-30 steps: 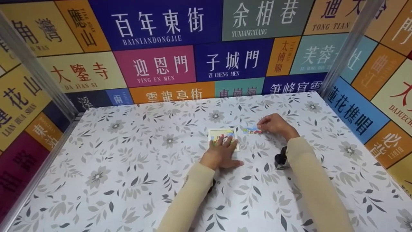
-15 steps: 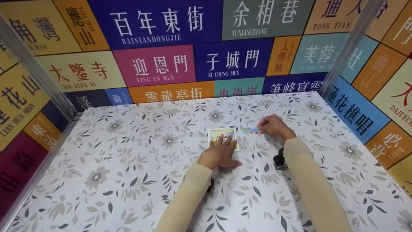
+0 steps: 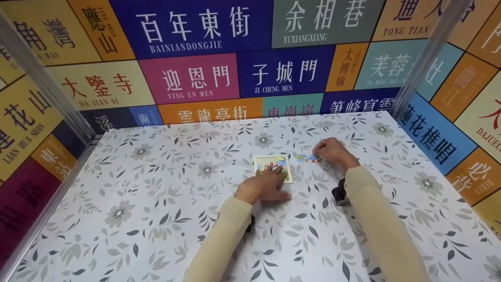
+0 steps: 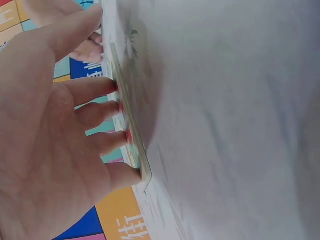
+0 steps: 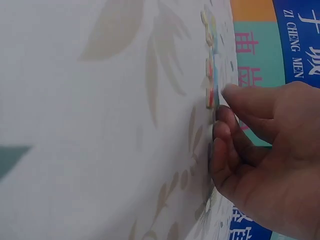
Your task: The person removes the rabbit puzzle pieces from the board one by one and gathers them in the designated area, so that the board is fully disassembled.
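The left hand point(image 4: 55, 130) is resting four spread fingers on the coloured face of a thin, pale-edged board point(image 4: 131, 120), the little finger touching close to one corner. The board is lying on the white table point(image 4: 225, 100). The thumb is pointing past the board's opposite end, partly covering the right hand point(image 4: 52, 11). Beyond the table's edge, the wall's bright panels point(image 4: 117, 212) are showing, some between the fingers.

Bench point(image 3: 156, 250): white, grey leaf-and-flower print. On bench: cream-rimmed multicoloured picture board point(image 3: 272, 160); blue-red-green pieces point(image 3: 307, 158). Behind bench: multicoloured lettered panels point(image 3: 283, 74).
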The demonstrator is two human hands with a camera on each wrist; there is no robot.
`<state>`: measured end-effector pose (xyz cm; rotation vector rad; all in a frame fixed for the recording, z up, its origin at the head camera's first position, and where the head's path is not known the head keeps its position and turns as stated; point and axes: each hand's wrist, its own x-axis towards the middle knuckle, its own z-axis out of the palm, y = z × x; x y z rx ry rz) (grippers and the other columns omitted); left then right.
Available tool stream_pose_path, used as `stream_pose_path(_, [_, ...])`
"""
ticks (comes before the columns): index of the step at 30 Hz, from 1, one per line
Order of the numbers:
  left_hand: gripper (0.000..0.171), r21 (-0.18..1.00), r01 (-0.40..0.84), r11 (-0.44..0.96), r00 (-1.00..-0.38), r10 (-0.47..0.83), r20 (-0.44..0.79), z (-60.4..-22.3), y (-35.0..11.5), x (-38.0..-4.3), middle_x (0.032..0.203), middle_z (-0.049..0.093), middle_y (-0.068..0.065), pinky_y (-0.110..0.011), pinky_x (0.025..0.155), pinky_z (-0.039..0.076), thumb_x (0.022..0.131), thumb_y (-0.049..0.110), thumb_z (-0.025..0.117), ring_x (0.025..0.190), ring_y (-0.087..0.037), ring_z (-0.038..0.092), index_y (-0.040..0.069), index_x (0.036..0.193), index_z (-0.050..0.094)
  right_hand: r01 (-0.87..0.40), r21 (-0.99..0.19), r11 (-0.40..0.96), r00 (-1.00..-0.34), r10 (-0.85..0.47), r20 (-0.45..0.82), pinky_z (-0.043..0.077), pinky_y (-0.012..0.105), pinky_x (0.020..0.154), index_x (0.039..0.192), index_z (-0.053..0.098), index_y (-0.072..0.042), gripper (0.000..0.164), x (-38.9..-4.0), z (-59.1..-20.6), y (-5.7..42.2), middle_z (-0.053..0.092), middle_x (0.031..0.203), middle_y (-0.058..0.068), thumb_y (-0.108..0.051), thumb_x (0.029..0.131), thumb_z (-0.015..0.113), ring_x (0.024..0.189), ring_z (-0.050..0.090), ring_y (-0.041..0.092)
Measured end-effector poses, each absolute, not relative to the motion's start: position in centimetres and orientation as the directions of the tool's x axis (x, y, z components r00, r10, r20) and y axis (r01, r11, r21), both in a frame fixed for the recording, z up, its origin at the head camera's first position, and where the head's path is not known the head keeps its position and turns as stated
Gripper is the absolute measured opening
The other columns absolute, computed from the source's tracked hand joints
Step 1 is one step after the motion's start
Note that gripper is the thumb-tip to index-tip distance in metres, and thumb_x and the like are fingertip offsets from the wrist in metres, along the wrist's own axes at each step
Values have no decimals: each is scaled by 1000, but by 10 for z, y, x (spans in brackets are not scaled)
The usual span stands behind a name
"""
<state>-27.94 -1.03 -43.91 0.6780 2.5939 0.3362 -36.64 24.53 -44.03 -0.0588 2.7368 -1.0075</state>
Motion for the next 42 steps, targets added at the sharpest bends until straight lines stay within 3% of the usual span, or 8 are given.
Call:
stream_pose_path(7, [80,340,416,843,-784,522,-336,-442,-10,-280,170,16,-1,-53,128,10,95,56,60,159,-24,4,21,159,28,-55,-717,695,-966,-217,-137,49,29,62,120,67,-5,27,-368,-437,219,65,120,17,-21,100,61,75,56,18])
stream_pose_path(9, [80,346,417,840,-781,527,-337,-442,-9,-281,170,15,0,-53,128,8,95,57,59,159,-23,3,21,160,28,-91,-708,700,-963,-243,-117,49,31,62,120,68,-8,26,-369,-436,211,65,121,16,-23,99,62,80,56,20])
stream_pose_path(13, [81,333,435,837,-778,535,-328,-442,-8,-282,170,15,0,-54,128,9,95,58,59,159,-24,3,21,160,27,-186,-689,701,-942,-325,-77,52,44,87,118,71,-8,25,-369,-435,198,65,125,15,-20,96,67,109,59,30])
stream_pose_path(16, [81,315,445,839,-780,535,-324,-442,-9,-281,170,15,-1,-54,127,10,94,58,58,159,-24,3,21,160,27,-240,-686,686,-920,-386,-63,46,51,104,115,72,-5,23,-369,-437,189,67,125,17,-15,95,68,123,56,35])
stream_pose_path(24, [83,318,459,829,-768,551,-328,-443,-14,-279,171,11,0,-55,127,8,95,59,57,159,-24,1,20,160,25,-330,-648,686,-880,-473,-52,48,51,96,110,74,-3,20,-371,-449,173,66,115,19,-9,90,72,106,60,34])
stream_pose_path(28, [80,339,464,819,-756,565,-330,-442,-18,-279,171,11,-1,-54,128,7,96,58,57,159,-25,2,21,160,27,-355,-625,695,-872,-487,-47,47,52,98,107,75,-3,21,-373,-452,169,67,111,20,-4,86,74,107,59,35])
stream_pose_path(34, [71,313,484,817,-764,569,-304,-444,-23,-278,169,18,-4,-51,128,12,98,56,55,158,-25,9,24,158,34,-333,-625,706,-874,-480,-77,46,51,100,103,76,-5,17,-373,-453,166,66,111,18,-3,87,73,108,57,33])
stream_pose_path(42, [72,275,506,817,-768,573,-286,-443,-26,-274,169,18,-4,-51,128,14,97,56,57,158,-25,11,26,158,32,-365,-606,706,-861,-505,-69,44,50,98,98,77,-5,12,-372,-451,166,63,108,18,-1,89,70,104,54,31])
